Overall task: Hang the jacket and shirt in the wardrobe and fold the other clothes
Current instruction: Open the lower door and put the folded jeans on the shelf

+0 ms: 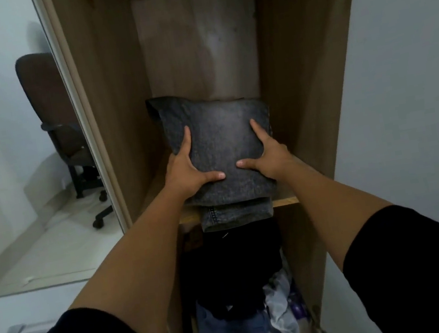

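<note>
A folded pair of dark grey jeans [221,137] lies on the wooden shelf [285,201] inside the open wardrobe [300,68], its near end hanging over the shelf's front edge. My left hand [184,168] grips the jeans' left side, thumb on top. My right hand [266,156] grips the right side the same way. Below the shelf sits a heap of unfolded clothes [237,277]: black ones on top, a blue garment [231,330] and a pale one [281,308] beneath.
The wardrobe's mirrored door [23,138] stands open at the left and reflects an office chair [64,126] and a pale floor. A white surface [22,324] lies at the lower left. A plain wall [413,80] is on the right.
</note>
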The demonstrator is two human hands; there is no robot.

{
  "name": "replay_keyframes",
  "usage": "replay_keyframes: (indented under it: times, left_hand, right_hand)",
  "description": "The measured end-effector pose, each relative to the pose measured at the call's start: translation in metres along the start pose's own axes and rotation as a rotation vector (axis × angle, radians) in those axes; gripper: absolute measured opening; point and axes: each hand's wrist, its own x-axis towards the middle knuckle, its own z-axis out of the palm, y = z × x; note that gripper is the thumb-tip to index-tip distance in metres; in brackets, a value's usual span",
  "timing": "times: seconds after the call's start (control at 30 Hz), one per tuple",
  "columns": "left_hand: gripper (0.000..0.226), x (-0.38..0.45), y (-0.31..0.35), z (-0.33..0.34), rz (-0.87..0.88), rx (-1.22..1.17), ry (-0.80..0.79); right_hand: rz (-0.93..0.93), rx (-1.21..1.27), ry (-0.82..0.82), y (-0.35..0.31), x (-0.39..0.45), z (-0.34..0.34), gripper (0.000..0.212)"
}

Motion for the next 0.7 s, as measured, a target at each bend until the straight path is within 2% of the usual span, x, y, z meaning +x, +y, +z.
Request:
replay_keyframes:
  times: [0.07, 0.23, 0.43, 0.57, 0.7]
  left_hand:
    - [0.134, 0.008, -0.012, 0.005, -0.044, -0.017, -0.034]
    - [0.13, 0.048, -0.03, 0.017, -0.227, -0.008, -0.249]
    - [0.135, 0.122, -0.05, 0.043, -0.269, -0.046, -0.256]
    - [0.121, 0.181, -0.068, 0.06, -0.292, -0.093, -0.253]
    - [0.115, 0.229, -0.084, 0.072, -0.279, -0.098, -0.243]
  right_hand:
    - [0.025, -0.007, -0.013, 0.008, 0.009, 0.008, 0.104]
    - [0.178, -0.079, -0.16, 0.024, 0.056, 0.02, 0.102]
    - [0.21, -0.091, -0.207, 0.049, 0.137, 0.033, 0.099]
    - [0.225, -0.041, -0.241, 0.065, 0.194, 0.041, 0.095]
    - [0.196, -0.137, -0.241, 0.077, 0.239, 0.049, 0.092]
